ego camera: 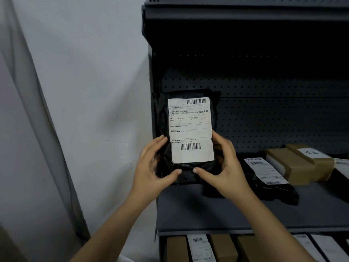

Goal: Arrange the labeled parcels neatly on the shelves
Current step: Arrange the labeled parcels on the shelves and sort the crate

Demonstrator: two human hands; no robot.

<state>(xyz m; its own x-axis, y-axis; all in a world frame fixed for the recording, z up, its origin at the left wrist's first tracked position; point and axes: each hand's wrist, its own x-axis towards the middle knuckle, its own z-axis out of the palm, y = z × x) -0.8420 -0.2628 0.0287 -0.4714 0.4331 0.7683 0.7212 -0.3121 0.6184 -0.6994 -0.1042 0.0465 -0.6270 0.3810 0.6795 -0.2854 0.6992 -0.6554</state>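
Note:
A black plastic parcel (pixel 188 173) with a large white shipping label (pixel 190 129) stands upright at the left end of the dark grey shelf (pixel 217 210), its label facing me. My left hand (pixel 151 167) grips its lower left edge, thumb across the front. My right hand (pixel 224 165) grips its lower right edge, thumb pressed on the front below the label. The bottom of the parcel is near the shelf surface; whether it touches cannot be told.
To the right on the same shelf lie another black labeled parcel (pixel 268 176) and brown cardboard boxes (pixel 294 165). The shelf below holds several boxes and labeled parcels (pixel 202 248). A perforated back panel (pixel 273 110) sits behind; a white wall (pixel 85 91) is at the left.

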